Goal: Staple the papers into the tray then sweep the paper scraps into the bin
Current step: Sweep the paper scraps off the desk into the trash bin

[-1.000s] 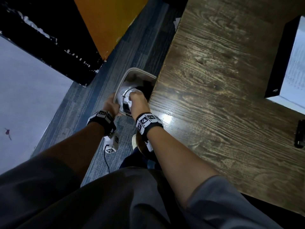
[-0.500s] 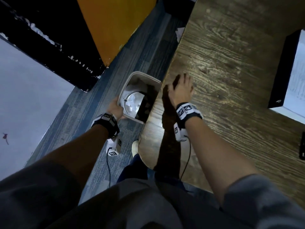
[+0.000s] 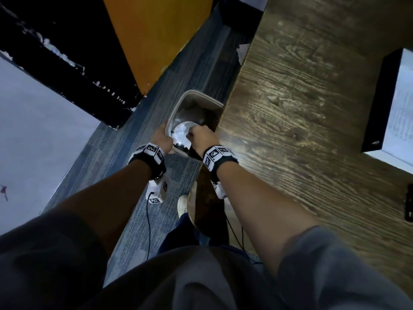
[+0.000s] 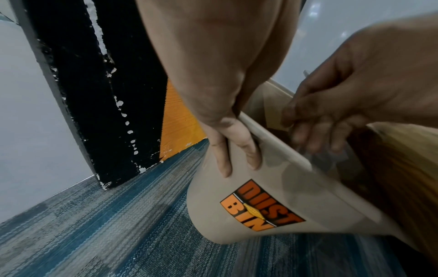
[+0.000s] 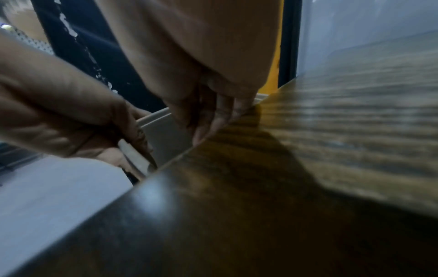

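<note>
A beige bin marked DUST BIN is held tilted against the left edge of the wooden table. My left hand grips its near rim, fingers down the outer wall. My right hand hangs over the bin's mouth at the table edge, fingers bent downward with nothing seen in them. White paper scraps lie inside the bin. A black tray holding printed papers sits at the table's right.
A dark stapler-like object lies at the table's right edge. Left of the bin stand an orange panel and a black post on blue carpet. My shoe and a cable are below the hands.
My right hand reached out flat onto the table half a second ago and has come back to the table edge over the bin. The left hand has kept its hold on the rim.
</note>
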